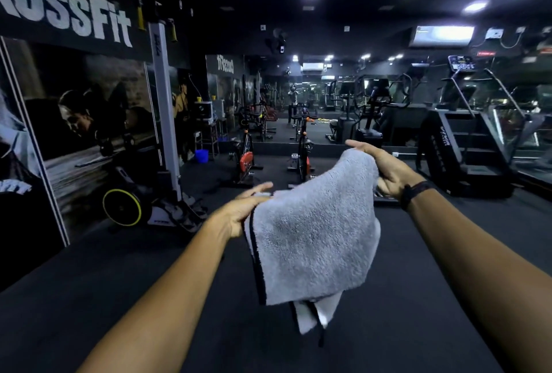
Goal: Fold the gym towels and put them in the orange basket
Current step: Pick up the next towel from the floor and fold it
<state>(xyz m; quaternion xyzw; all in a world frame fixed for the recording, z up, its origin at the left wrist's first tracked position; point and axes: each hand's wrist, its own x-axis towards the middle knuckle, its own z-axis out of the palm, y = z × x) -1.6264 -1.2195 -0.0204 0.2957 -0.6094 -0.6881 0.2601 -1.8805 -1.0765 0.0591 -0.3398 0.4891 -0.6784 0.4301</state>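
Note:
A grey gym towel (pixel 313 232) with a dark edge trim hangs in the air in front of me, doubled over, with a lower layer peeking out at the bottom. My left hand (pixel 239 211) pinches its upper left corner. My right hand (pixel 385 169) holds the upper right edge, higher than the left, with the thumb over the cloth and the fingers behind it. The orange basket is not in view.
Dark gym floor (pixel 119 283) spreads below the towel. Two spin bikes (pixel 301 151) stand ahead, before a wall mirror. A white rack post (pixel 165 109) and a yellow-rimmed machine (pixel 122 206) are at left. A stair climber (pixel 466 145) is at right. A blue bucket (pixel 201 155) sits far left.

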